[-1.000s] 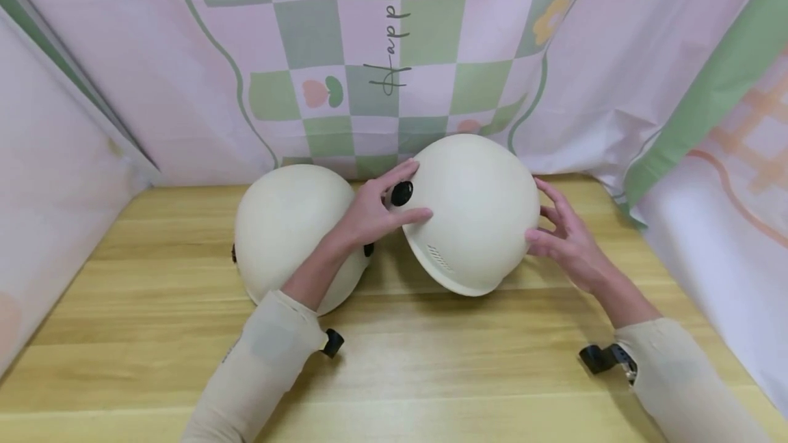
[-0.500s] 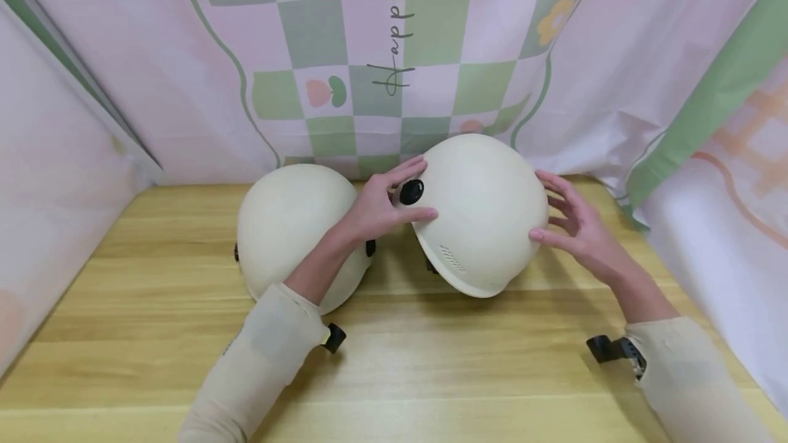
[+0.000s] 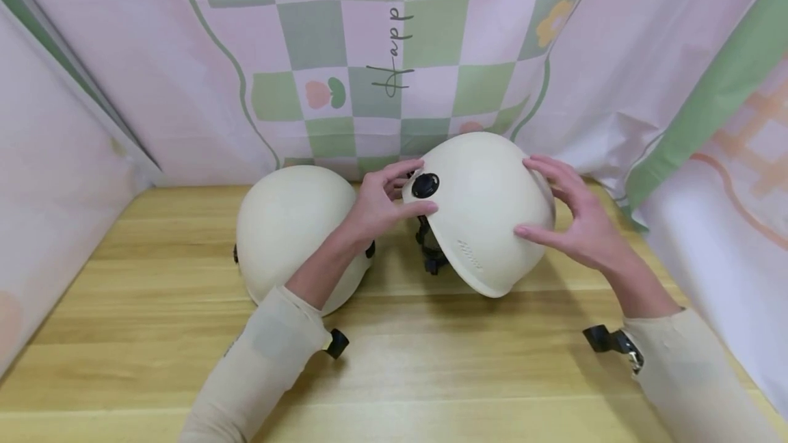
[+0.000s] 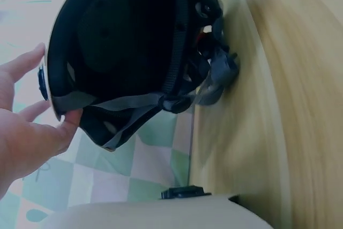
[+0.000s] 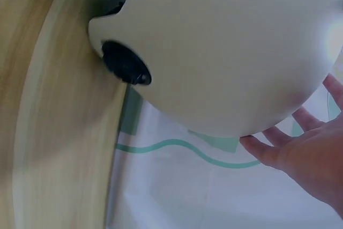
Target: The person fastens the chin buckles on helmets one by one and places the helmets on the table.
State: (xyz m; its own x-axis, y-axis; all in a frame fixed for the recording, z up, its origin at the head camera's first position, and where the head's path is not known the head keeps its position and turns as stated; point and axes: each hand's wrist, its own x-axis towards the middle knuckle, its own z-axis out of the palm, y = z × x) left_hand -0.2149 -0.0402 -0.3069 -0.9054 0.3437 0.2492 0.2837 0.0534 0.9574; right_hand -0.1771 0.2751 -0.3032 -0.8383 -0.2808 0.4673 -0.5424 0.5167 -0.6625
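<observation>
A cream helmet (image 3: pixel 492 210) is tilted over the right half of the table, its dark inside turned leftward. My left hand (image 3: pixel 383 202) grips its rim beside a round black side fitting (image 3: pixel 425 185); in the left wrist view a fingertip reaches under the edge. Black-grey chin straps (image 4: pixel 128 102) and a buckle hang at the opening. On the opposite side of the shell, my right hand (image 3: pixel 579 217) touches the crown with spread fingertips and thumb. A second cream helmet (image 3: pixel 289 224) sits dome up on the left, partly behind my left forearm.
Both helmets are on a wood-grain table (image 3: pixel 394 368). Behind it hangs a pale curtain (image 3: pixel 431 39) with green checks and the word "Happy". More fabric encloses the left and right sides. Each sleeve carries a small black camera mount, such as the right one (image 3: pixel 606 340).
The right helmet has turned so its opening and straps show more on the left and the side fitting faces up. My right hand has shifted farther over the shell. The left helmet stays put.
</observation>
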